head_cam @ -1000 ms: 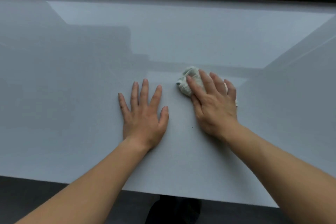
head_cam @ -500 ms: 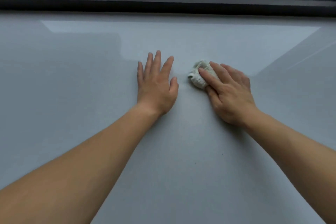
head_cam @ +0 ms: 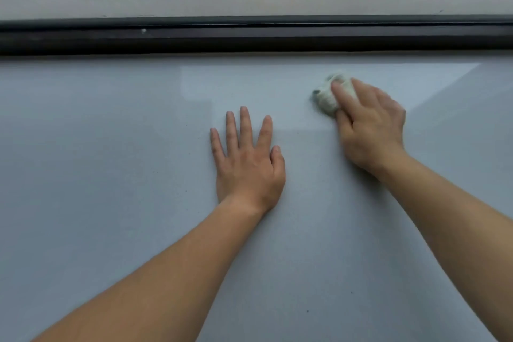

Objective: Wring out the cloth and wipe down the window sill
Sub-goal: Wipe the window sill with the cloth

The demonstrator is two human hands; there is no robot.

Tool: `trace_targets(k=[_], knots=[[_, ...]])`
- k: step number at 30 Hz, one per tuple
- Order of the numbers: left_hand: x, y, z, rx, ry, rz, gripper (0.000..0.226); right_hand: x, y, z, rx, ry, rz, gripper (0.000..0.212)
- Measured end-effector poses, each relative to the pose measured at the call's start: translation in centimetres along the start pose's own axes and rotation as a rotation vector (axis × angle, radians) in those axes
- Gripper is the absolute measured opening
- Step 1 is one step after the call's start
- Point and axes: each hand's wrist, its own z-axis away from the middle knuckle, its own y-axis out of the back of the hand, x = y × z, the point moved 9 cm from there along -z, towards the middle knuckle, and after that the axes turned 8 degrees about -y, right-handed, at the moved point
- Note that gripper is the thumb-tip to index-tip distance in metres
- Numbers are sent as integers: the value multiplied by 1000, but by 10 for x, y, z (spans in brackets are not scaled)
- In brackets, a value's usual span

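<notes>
From the head view, I look down at a wide, pale grey, smooth window sill point(head_cam: 111, 175) that runs back to a dark window frame point(head_cam: 249, 39). Beyond the glass are parked cars and trees.

The small, whitish, bunched-up cloth point(head_cam: 326, 97) lies on the sill towards the back, right of centre and near the frame but not touching it. It sits under the fingertips of my right hand point(head_cam: 369, 128).

I judge the cloth to be soft, light and limp. It will crumple and slide easily on this slick surface, and it may creep out from under my fingers if I push on only one edge. Nothing about it is fragile. It is best held from the top, with my fingers spread over the middle of the wad and my weight bearing straight down, so the whole bundle moves with the hand.

My right arm reaches forward from the lower right with the wrist low and the palm down. The fingers lie almost straight over the cloth and press it to the sill. The hand is blurred, so I cannot tell whether the thumb hooks round the edge of the cloth.

My left hand point(head_cam: 247, 164) lies flat on the bare sill with its fingers spread wide and pointing at the window. It holds nothing and sits well left of the cloth, bracing me as I lean in.
</notes>
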Motion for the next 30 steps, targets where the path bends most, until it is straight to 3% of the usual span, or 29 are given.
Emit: trace_targets(k=[2, 3, 8, 9, 13, 17, 21, 27, 30], knots=[[0, 0, 0, 0, 3, -2, 62, -7, -2, -14, 48, -198, -51, 48], [-1, 0, 0, 1, 5, -3, 62, -21, -7, -13, 45, -205, -42, 49], [-1, 1, 0, 16, 1, -4, 62, -75, -17, -6, -14, 272, 53, 48], [-1, 1, 0, 16, 1, -5, 62, -67, -14, -20, -7, 267, 56, 48], [0, 2, 2, 24, -2, -8, 61, -55, -11, -54, 27, -28, 0, 48], [0, 1, 3, 16, 6, -14, 61, -111, -22, -34, -6, 295, 43, 46], [-2, 0, 3, 8, -1, -15, 62, -96, -15, -42, 9, 348, 43, 48], [-2, -2, 4, -5, -2, -10, 62, 33, 15, -66, 76, 33, 35, 53], [-2, -3, 4, -7, 2, -4, 62, 55, 14, -46, 130, -179, -23, 48]])
